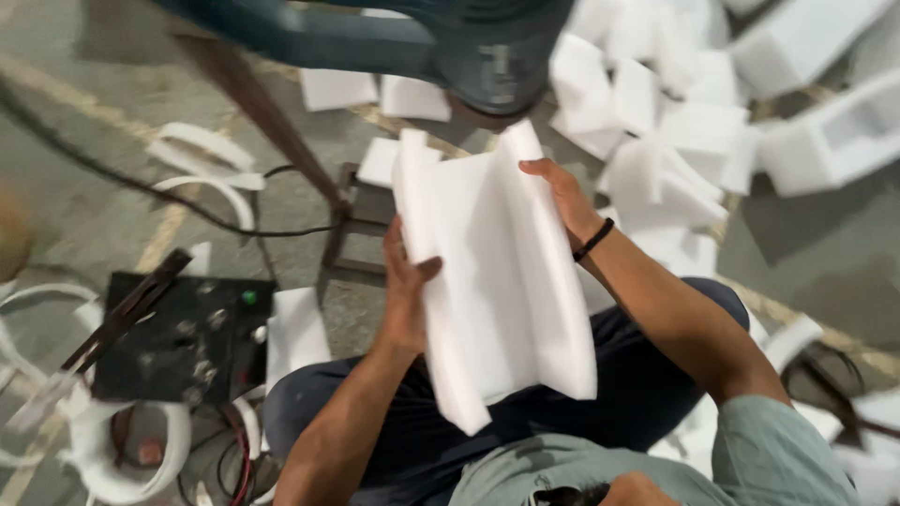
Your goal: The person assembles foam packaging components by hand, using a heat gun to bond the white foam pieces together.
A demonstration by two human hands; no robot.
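A dark blue-green machine head (487, 56) hung at the far centre, on a slanting brown metal leg (262, 112). At the far right lay a heap of white foam blocks (712, 103). A black control box (183, 342) with a green button sat on the concrete floor (75, 215) at the near left, with white foam strips (202, 164) curling beyond it and a black cable (141, 183) trailing across.

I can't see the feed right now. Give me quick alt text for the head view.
A seated person holds a folded white foam sheet upright over their lap, the left hand gripping its left edge and the right hand its upper right edge. White foam blocks are piled on the floor ahead, and a black control box sits to the left.
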